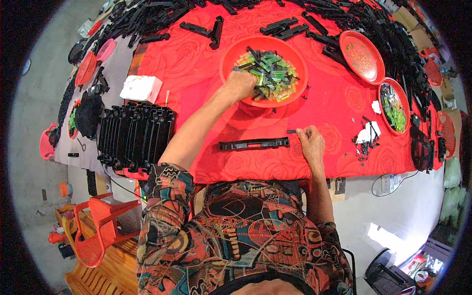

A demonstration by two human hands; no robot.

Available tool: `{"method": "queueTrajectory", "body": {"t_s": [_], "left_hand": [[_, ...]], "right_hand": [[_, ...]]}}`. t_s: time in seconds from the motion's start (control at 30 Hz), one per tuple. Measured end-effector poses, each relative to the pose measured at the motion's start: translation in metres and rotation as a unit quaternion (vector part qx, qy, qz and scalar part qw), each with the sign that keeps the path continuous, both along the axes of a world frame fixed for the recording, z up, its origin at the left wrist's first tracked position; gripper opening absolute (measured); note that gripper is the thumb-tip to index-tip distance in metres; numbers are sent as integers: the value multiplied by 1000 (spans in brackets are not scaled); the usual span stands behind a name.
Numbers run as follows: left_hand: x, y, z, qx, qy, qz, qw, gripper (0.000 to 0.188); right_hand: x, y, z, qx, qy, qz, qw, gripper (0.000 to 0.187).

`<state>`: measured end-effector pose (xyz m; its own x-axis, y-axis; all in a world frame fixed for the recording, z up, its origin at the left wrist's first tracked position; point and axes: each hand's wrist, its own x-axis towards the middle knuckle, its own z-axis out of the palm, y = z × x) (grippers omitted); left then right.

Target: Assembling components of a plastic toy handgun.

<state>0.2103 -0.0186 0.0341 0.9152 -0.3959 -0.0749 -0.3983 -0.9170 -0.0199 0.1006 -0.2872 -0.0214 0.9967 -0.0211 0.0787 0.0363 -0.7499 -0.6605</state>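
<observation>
Two hands: both over the red tablecloth, well apart
Left hand: reaching into the red bowl, fingers curled down among green and black small parts; grip hidden
Right hand: fingers pinched on a small black piece
Long black strip: flat on the cloth, between the hands, just beside the right hand
Stacked black strips: at the table's left edge

Head-worn fisheye view, steeply down, close over red table
</observation>
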Motion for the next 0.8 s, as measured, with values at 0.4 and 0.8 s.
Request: {"method": "queueTrajectory", "body": {"t_s": [0.4,0.8], "left_hand": [[9,0,1,30,2,62,998,16],[-4,3,8,-6,-6,84,996,18]], "right_hand": [[3,-7,-18,32,-46,9,998,32],[11,-20,-18,136,18,-2,991,33]]}}
